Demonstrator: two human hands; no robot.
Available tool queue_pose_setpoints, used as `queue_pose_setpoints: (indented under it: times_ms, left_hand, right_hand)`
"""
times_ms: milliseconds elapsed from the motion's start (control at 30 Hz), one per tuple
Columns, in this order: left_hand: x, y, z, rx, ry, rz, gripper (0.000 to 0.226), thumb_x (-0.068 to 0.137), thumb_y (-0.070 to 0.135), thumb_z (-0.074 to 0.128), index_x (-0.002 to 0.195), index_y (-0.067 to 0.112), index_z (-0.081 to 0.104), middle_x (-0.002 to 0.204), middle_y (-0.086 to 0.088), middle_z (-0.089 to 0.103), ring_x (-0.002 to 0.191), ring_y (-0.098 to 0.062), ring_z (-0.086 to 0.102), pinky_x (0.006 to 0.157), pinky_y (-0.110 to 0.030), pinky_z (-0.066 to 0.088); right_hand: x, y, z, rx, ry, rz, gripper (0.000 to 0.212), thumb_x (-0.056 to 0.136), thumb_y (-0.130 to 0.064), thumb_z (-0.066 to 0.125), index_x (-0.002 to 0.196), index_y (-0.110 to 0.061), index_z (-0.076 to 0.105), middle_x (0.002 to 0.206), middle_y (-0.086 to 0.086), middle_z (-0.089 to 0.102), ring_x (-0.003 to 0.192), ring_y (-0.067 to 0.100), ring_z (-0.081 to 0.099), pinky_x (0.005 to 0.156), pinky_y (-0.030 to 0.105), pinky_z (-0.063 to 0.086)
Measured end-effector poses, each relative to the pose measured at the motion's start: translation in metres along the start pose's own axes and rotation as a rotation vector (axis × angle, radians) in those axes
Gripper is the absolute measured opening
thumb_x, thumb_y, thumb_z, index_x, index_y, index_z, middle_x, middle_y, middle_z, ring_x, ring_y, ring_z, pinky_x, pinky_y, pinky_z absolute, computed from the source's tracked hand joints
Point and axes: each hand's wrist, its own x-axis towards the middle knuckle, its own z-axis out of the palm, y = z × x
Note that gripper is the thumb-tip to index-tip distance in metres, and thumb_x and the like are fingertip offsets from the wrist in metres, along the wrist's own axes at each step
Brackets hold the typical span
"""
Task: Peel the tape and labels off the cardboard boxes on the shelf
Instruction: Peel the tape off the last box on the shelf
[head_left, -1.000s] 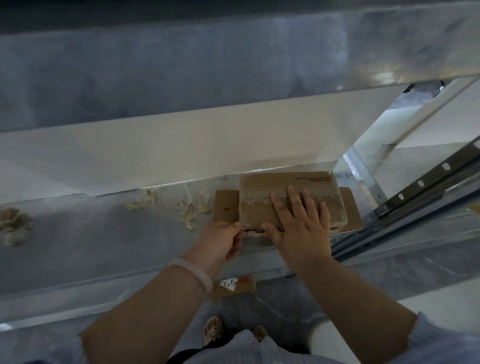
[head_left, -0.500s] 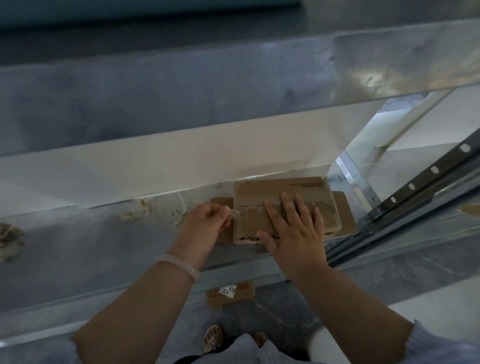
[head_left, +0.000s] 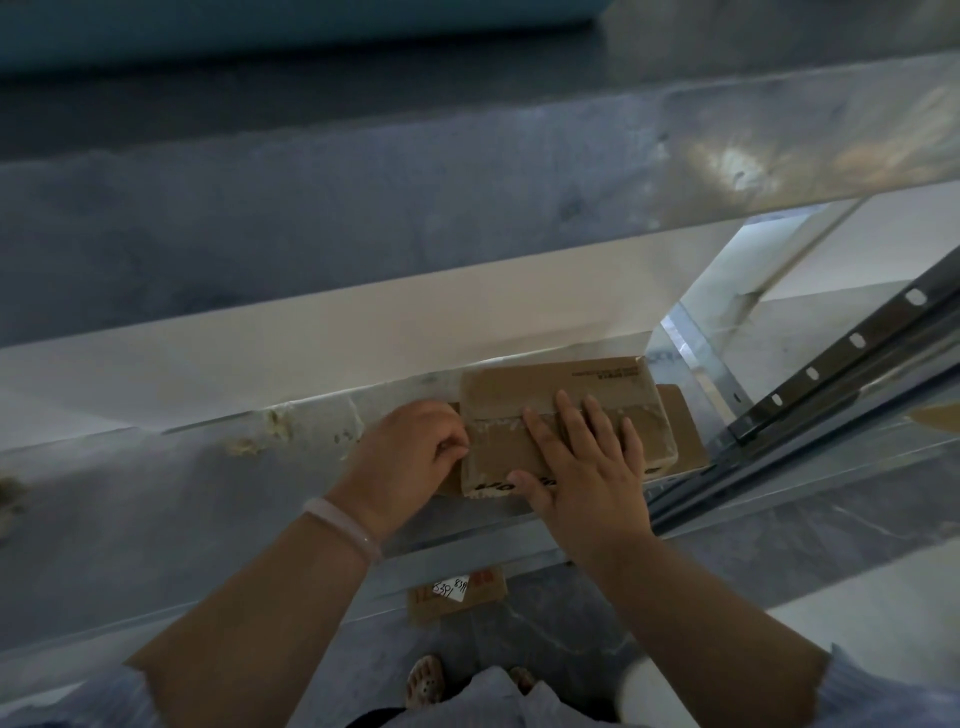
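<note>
While right hand (head_left: 587, 483) presses flat on rectangular cardboard box (head_left: 524, 395); left hand (head_left: 410, 457) pinches glossy tape (head_left: 496, 427).

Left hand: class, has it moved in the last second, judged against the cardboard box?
Yes. The left hand went from the brown cardboard box's near corner back to the whitish tape.

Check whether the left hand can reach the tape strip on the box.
Probably yes: the left hand pinches at the box edge where the tape strip starts; the right hand covers only its middle.
</note>
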Motion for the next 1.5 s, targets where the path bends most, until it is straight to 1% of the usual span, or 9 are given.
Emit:
queue_pose_setpoints:
  times_ms: [133,367,533,800,967,1067,1200,1333,1500]
  left_hand:
    - [-0.008,0.000,0.012,-0.044,0.079,0.027,0.008,0.088,0.019,0.056,0.083,0.013,0.058,0.097,-0.002,0.066,0.088,-0.019,0.062,0.075,-0.034,0.051]
    - [-0.003,-0.001,0.015,-0.155,0.154,-0.140,0.012,0.091,0.010,0.058,0.083,0.018,0.054,0.093,0.002,0.070,0.086,-0.014,0.066,0.073,-0.030,0.053]
    - [0.002,0.002,0.015,-0.498,0.195,-0.448,0.026,0.094,0.005,0.054,0.078,0.024,0.048,0.076,0.000,0.070,0.070,-0.014,0.070,0.066,-0.035,0.059]
    - [-0.003,0.001,-0.009,-1.295,0.003,-0.817,0.021,0.099,0.009,0.045,0.096,0.006,0.065,0.086,-0.008,0.074,0.087,-0.019,0.071,0.075,-0.028,0.058]
    - [-0.009,-0.004,-0.003,-0.924,-0.021,-0.641,0.028,0.081,-0.005,0.068,0.092,0.020,0.069,0.085,-0.004,0.070,0.088,-0.021,0.066,0.077,-0.033,0.059]
    - [-0.008,-0.010,0.005,-0.559,-0.039,-0.530,0.032,0.076,0.013,0.079,0.088,0.041,0.068,0.082,0.008,0.068,0.084,-0.015,0.066,0.083,-0.038,0.056]
    - [-0.005,-0.003,0.004,-0.196,-0.005,-0.313,0.009,0.077,0.022,0.077,0.081,0.030,0.073,0.078,0.017,0.064,0.076,-0.002,0.060,0.074,-0.024,0.049]
    - [-0.007,0.002,0.012,-0.186,0.072,-0.276,0.014,0.081,0.015,0.072,0.077,0.025,0.064,0.083,0.011,0.061,0.078,-0.006,0.058,0.073,-0.022,0.046]
    - [-0.007,0.007,0.017,-0.337,0.196,-0.525,0.025,0.091,0.010,0.060,0.074,0.024,0.049,0.074,0.014,0.059,0.070,-0.002,0.057,0.060,-0.006,0.041]
  right_hand:
    - [-0.002,0.002,-0.001,0.020,0.011,-0.012,0.066,0.091,-0.071,0.023,0.143,-0.036,0.043,0.152,0.004,0.039,0.142,0.030,0.032,0.112,0.054,0.015]
    - [-0.003,0.004,-0.002,0.027,-0.018,-0.016,0.068,0.091,-0.072,0.016,0.143,-0.037,0.043,0.154,0.002,0.037,0.144,0.029,0.029,0.113,0.053,0.014]
    - [-0.008,0.008,-0.001,0.026,-0.028,-0.055,0.070,0.091,-0.073,0.013,0.143,-0.038,0.042,0.155,0.001,0.035,0.145,0.028,0.026,0.114,0.054,0.016]
    - [-0.008,0.007,-0.005,0.052,-0.034,-0.047,0.071,0.090,-0.075,0.012,0.145,-0.038,0.040,0.155,0.001,0.034,0.145,0.027,0.025,0.114,0.052,0.013]
    - [-0.006,0.005,-0.011,0.094,0.005,-0.029,0.066,0.089,-0.074,0.023,0.139,-0.040,0.048,0.151,-0.001,0.040,0.143,0.025,0.030,0.115,0.052,0.019]
    - [0.004,0.001,-0.019,0.119,0.039,0.021,0.058,0.087,-0.072,0.029,0.126,-0.040,0.056,0.139,-0.005,0.051,0.133,0.023,0.039,0.111,0.047,0.023]
    - [0.009,-0.002,-0.015,0.055,0.025,-0.002,0.062,0.085,-0.073,0.031,0.135,-0.043,0.048,0.137,0.001,0.047,0.128,0.027,0.039,0.108,0.049,0.026]
    - [0.008,0.001,-0.013,0.039,0.013,-0.010,0.061,0.086,-0.072,0.027,0.138,-0.047,0.045,0.141,0.001,0.044,0.131,0.028,0.036,0.110,0.050,0.024]
    - [0.006,0.001,-0.013,0.045,0.015,-0.031,0.059,0.087,-0.071,0.030,0.138,-0.047,0.045,0.141,0.000,0.045,0.130,0.027,0.037,0.109,0.051,0.026]
